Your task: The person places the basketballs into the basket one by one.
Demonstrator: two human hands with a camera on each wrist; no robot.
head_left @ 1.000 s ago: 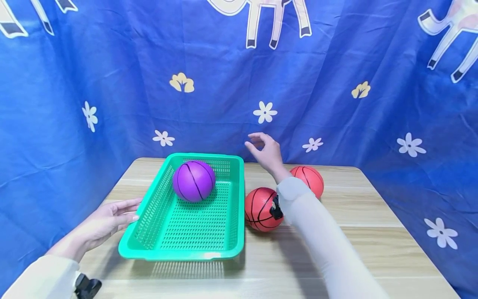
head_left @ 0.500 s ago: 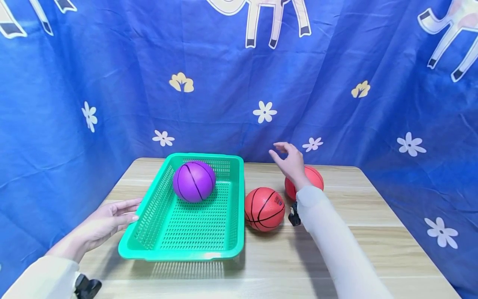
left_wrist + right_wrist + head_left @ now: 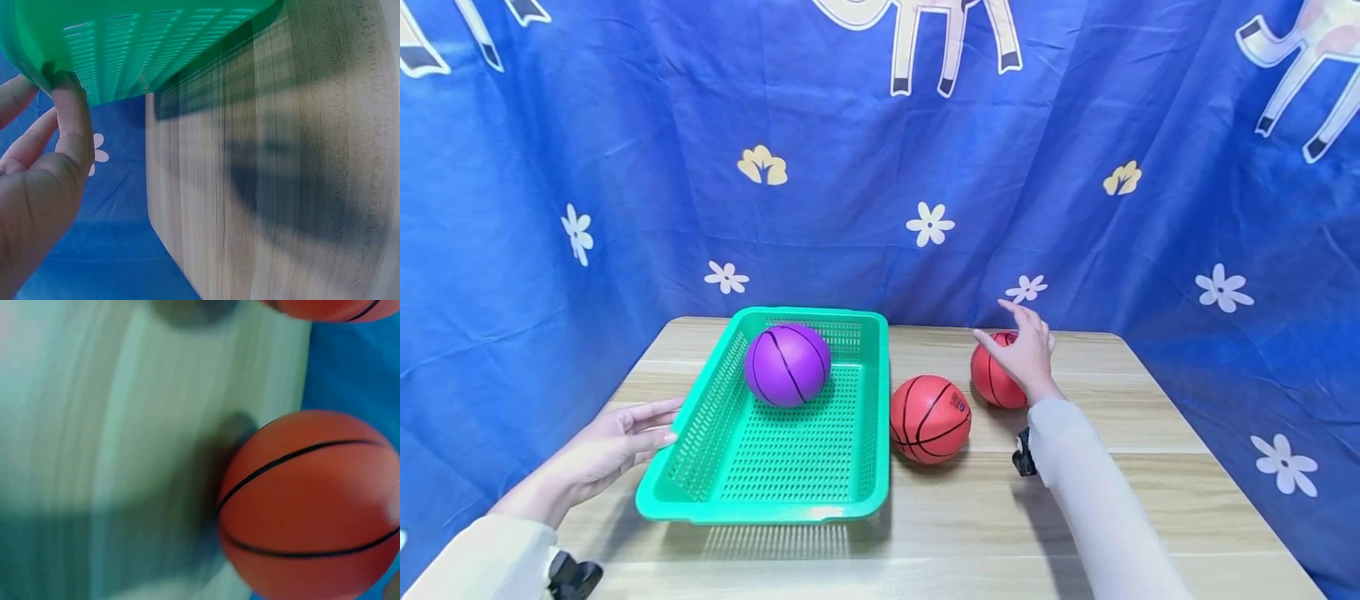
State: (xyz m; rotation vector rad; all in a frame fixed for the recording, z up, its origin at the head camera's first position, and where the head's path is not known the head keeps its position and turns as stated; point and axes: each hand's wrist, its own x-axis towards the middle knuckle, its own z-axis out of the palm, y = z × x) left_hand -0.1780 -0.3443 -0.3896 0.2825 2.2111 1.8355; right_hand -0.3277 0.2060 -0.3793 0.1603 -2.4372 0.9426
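My left hand (image 3: 606, 450) holds the left rim of a green plastic basket (image 3: 876, 450). In the left wrist view its fingertips (image 3: 67, 94) meet the basket's edge from below. A purple ball with black lines (image 3: 787, 365) sits inside, toward the basket's back. Two red mini basketballs rest on the table to the right. The nearer red basketball (image 3: 930, 419) is right beside the basket. Over the farther red basketball (image 3: 996, 375) my right hand (image 3: 1026, 354) hovers, thumb and fingers spread apart, partly hiding it. In the right wrist view that ball (image 3: 312, 506) fills the lower right.
The wooden table (image 3: 1150, 492) carries all of these things. A blue curtain (image 3: 850, 150) with flowers and animal figures hangs behind it and along both sides. Black wrist cameras (image 3: 574, 575) are strapped at both sleeves.
My right hand has moved rightward and slightly down, from behind the nearer red basketball to over the farther one. The left hand, basket and balls stay where they were.
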